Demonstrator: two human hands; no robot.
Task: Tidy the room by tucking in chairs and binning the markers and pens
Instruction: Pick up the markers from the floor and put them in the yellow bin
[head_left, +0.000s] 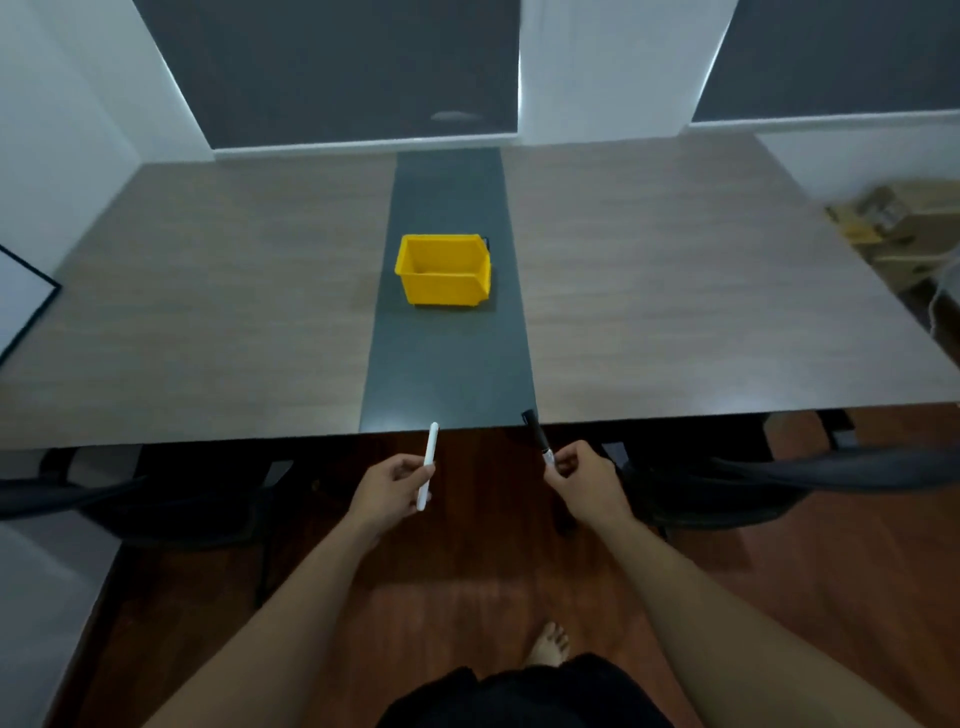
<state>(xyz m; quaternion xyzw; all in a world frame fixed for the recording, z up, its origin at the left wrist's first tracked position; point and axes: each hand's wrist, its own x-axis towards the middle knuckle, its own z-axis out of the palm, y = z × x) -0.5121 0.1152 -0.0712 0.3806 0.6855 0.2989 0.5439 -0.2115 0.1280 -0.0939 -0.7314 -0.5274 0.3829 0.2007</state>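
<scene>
A yellow bin (442, 270) stands on the dark centre strip of the wooden table (675, 291), its inside looking bare. My left hand (387, 491) is shut on a white pen (429, 462) that points up toward the table's near edge. My right hand (584, 480) pinches a black marker (536, 434) by its lower end, its cap reaching the table edge. Both hands hover over the floor in front of the table, well short of the bin. Two dark chairs, the left chair (156, 493) and the right chair (753, 483), are pushed under the near edge.
Cardboard boxes (904, 228) sit on the floor past the table's right end. A whiteboard corner (23, 301) leans at the left. Dark window blinds (332, 67) back the table. My bare foot (549, 644) rests on the reddish wood floor.
</scene>
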